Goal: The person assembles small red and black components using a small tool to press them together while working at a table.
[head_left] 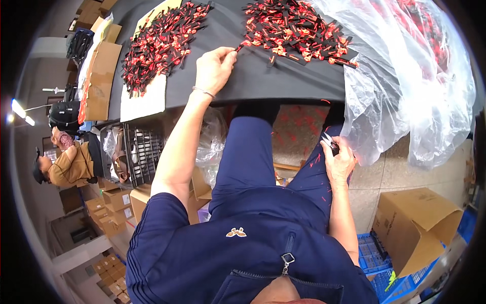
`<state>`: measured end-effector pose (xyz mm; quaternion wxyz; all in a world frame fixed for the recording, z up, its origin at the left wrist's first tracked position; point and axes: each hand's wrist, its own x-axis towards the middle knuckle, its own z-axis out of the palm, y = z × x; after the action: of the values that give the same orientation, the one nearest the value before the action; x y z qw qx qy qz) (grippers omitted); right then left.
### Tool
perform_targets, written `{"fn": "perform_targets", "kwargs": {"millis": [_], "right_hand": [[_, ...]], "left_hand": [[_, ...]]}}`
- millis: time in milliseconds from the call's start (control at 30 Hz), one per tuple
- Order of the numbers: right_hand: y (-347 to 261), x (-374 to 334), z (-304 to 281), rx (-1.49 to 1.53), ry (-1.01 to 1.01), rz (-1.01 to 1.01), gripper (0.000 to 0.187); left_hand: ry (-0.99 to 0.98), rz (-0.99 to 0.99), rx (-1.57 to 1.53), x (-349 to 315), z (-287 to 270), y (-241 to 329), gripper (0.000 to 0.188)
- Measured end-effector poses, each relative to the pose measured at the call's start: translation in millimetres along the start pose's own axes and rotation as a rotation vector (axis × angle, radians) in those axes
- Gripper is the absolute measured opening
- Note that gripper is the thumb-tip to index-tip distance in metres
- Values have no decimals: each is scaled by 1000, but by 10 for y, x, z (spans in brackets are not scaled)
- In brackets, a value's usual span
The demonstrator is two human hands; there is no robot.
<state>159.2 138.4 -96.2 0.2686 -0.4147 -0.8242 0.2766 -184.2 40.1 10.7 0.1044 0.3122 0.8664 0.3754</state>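
Note:
My left hand reaches over the dark-covered table, its thumb and fingers pinched on a small black-and-red strip. That strip is at the near left edge of a large pile of similar black-and-red pieces. A second pile lies to the left, partly on a pale sheet. Low over my right thigh, my right hand is closed round dark-handled thread snips. Their pointed silver blades are parted and aim up and left, with nothing visible between them.
A clear plastic bag with more red pieces drapes over the table's right side. Red thread scraps lie on my trousers and the floor. An open cardboard box stands at the lower right by blue crates. Another person is at the far left.

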Motion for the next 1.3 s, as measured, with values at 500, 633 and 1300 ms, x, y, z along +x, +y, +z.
{"fn": "perform_targets", "kwargs": {"millis": [500, 633, 1300], "right_hand": [[-806, -118, -466, 703, -54, 232, 26], [-878, -101, -543, 536, 81, -58, 24], [-826, -167, -642, 261, 58, -93, 19]], "left_hand": [[-549, -399, -1039, -1332, 222, 542, 23], [-598, -400, -1054, -1548, 363, 683, 23], [-684, -437, -1044, -1806, 559, 760, 17]]}}
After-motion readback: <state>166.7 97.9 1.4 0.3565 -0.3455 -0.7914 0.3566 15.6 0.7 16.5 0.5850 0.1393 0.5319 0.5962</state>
